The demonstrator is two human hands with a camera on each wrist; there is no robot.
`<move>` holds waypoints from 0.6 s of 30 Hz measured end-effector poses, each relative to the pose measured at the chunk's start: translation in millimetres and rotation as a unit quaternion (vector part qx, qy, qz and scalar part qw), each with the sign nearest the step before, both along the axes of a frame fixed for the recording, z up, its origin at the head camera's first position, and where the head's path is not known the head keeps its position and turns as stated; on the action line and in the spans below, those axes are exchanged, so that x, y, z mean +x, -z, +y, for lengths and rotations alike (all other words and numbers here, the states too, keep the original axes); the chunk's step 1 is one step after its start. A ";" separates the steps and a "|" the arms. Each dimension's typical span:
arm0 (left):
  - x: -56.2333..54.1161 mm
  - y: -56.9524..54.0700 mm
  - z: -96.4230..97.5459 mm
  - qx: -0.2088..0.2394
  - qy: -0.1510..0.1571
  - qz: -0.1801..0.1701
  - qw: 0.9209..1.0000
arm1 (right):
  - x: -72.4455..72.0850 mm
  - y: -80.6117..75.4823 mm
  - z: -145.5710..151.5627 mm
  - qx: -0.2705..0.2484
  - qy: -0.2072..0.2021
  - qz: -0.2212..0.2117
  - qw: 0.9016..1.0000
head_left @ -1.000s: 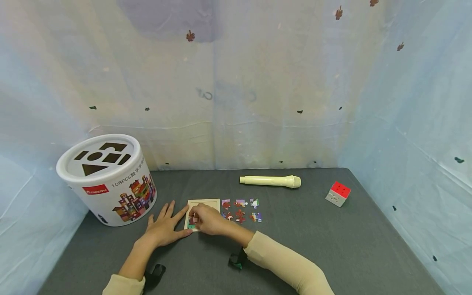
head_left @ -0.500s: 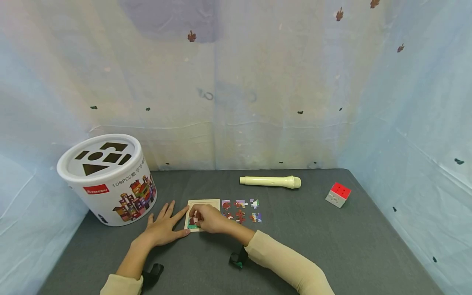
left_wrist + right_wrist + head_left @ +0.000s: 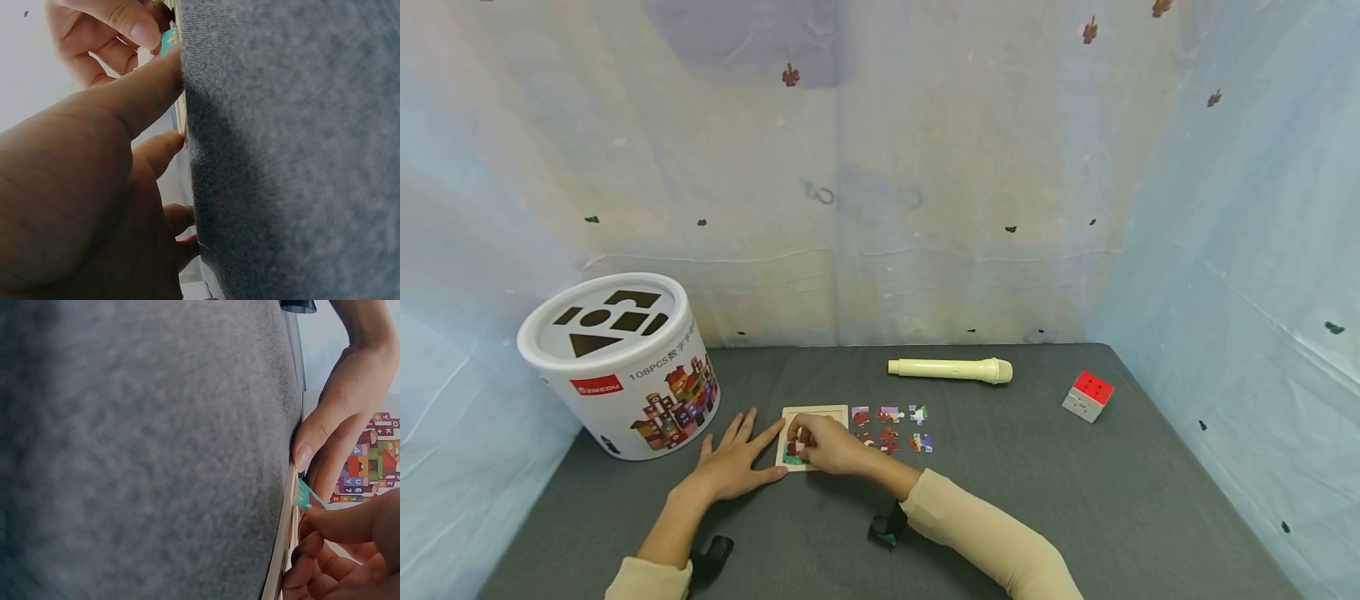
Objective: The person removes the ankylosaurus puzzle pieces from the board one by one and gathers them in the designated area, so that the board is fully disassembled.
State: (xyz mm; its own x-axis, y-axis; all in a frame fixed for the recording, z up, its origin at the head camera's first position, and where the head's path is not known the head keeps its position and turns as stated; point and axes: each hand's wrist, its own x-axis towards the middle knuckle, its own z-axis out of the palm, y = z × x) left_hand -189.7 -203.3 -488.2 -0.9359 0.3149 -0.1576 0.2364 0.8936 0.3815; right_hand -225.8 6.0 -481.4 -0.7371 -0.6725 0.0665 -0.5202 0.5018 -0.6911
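A small wooden puzzle frame [image 3: 816, 410] lies flat on the dark table. My left hand [image 3: 730, 467] is spread beside it, thumb and index fingertips touching its left edge. Over the frame, my right hand [image 3: 826, 446] has its fingers curled and pinches a puzzle piece [image 3: 304, 495]. The piece's teal corner sticks up at a tilt beside the right thumb in the right wrist view. Brown and green picture parts show under the fingers; the rest is hidden by the hand. Right of the frame, several loose jigsaw pieces [image 3: 889, 440] lie in two rows.
A large white bucket [image 3: 625, 375] with shaped holes in its lid stands at the left. Toward the back lies a pale yellow toy microphone [image 3: 951, 369]. A red-topped puzzle cube [image 3: 1087, 396] sits at the right, and cloth walls [image 3: 925, 275] rise around the table.
My right hand's fingertips have shifted slightly within the frame, and more of the picture shows by the thumb. The left thumb has slid slightly left along the frame's edge.
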 end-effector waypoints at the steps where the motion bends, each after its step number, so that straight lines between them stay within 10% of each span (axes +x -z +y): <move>1: 0.1 0.0 0.1 0.000 0.000 -0.001 1.000 | -0.2 0.1 0.4 -0.007 0.000 -0.005 1.000; 18: 0.6 -1.0 0.8 0.005 -0.009 -0.018 1.000 | -3.8 -3.5 26.2 -0.142 -0.010 -0.097 0.985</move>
State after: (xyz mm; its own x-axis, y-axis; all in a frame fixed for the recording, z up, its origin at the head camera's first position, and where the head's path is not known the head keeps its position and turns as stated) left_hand -189.1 -202.5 -487.1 -0.9354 0.2990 -0.1889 0.2051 0.8937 0.3991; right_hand -229.6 32.2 -477.9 -0.7408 -0.6620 0.1136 -0.3728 0.2647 -0.8893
